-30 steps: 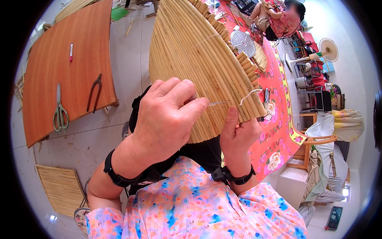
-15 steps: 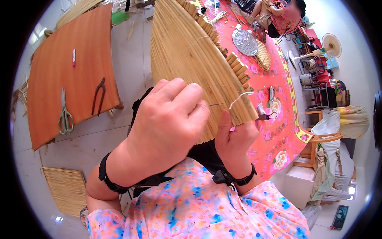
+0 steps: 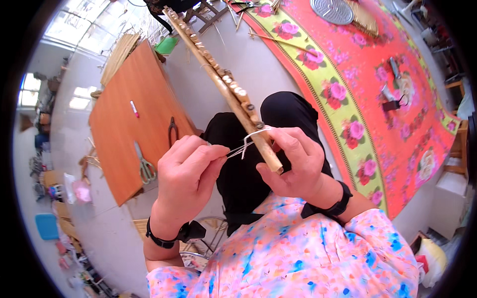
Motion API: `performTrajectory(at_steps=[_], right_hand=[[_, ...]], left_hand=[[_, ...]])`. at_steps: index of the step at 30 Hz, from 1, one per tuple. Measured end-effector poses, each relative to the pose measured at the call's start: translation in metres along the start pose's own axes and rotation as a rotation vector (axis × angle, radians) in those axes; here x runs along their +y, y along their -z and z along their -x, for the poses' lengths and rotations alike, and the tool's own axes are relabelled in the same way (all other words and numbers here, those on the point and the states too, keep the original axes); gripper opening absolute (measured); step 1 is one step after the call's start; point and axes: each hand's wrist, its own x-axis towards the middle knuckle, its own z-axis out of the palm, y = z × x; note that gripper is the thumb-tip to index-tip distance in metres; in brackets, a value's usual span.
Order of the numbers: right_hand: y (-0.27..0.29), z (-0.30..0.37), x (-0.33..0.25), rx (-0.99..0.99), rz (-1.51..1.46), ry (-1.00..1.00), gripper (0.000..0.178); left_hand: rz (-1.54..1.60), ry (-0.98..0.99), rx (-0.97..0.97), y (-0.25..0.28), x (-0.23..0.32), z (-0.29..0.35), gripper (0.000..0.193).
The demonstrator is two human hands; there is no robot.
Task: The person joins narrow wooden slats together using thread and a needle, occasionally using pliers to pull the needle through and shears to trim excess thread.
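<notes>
A bamboo mat [image 3: 218, 79], seen edge-on as a long row of slat ends, runs from the top centre down to my hands. My right hand [image 3: 293, 164] grips its near end. A white string [image 3: 246, 144] is looped around that end. My left hand [image 3: 186, 171] pinches the string's loose ends and holds them taut to the left. Both hands are over my lap in dark trousers.
An orange board [image 3: 129, 144] on the floor at left carries scissors [image 3: 144, 166], dark pliers [image 3: 173, 130] and a small marker [image 3: 134, 108]. A red flowered cloth [image 3: 357, 89] covers the floor at right, with a round metal grille [image 3: 332, 10] and small tools. Another mat [image 3: 144, 229] lies below.
The mat has turned from its broad face to edge-on. My left hand has moved off the mat to the left, drawing the string taut. The view has shifted.
</notes>
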Motion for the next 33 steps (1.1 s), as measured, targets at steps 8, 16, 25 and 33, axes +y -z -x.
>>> performTrajectory(at_steps=[8, 16, 25, 33], right_hand=[[-0.002, 0.002, 0.031, 0.086, -0.279, 0.092, 0.056], [-0.010, 0.013, 0.055, 0.124, -0.602, 0.051, 0.066], [-0.007, 0.011, 0.066, 0.059, -0.909, -0.077, 0.070], [-0.017, 0.015, 0.064, 0.166, -0.750, 0.066, 0.060]], left_hand=[[-0.133, 0.074, -0.252, 0.015, 0.013, -0.016, 0.015], [-0.161, 0.190, -0.382, 0.015, 0.026, -0.032, 0.013], [-0.202, 0.072, -0.428, 0.016, 0.018, -0.040, 0.015], [-0.075, 0.148, -0.340, 0.011, 0.008, -0.026, 0.013]])
